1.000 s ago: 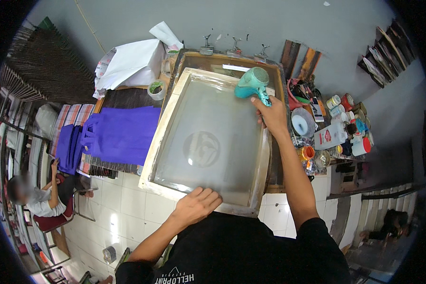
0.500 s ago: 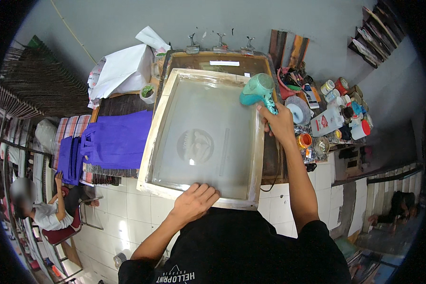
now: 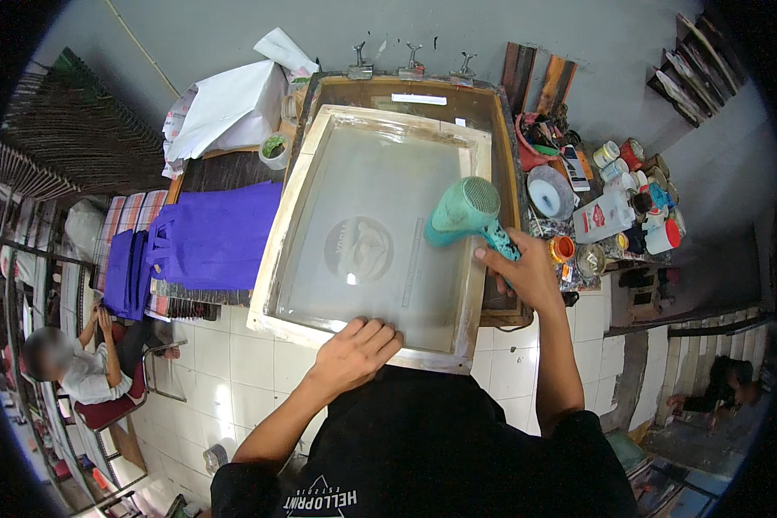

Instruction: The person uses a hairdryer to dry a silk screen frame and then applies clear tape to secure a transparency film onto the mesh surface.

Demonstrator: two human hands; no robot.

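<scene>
My right hand is wrapped round the handle of a teal hair dryer, held over the right side of a screen printing frame. The dryer's nozzle points left, over the mesh. A round design and a thin upright strip show on the grey mesh. My left hand grips the near wooden edge of the frame, fingers curled over it and thumb hidden. The frame's far part lies over a darker board on the table, while its near edge is close to my body.
Purple fabric bags lie to the left. Several jars and bottles, with a white jug, crowd the right side. Metal clamps stand at the back. A seated person is at the far left.
The hair dryer has come nearer to me and slightly left over the mesh, moved by my right hand. My left hand stays on the near edge. The view has shifted slightly.
</scene>
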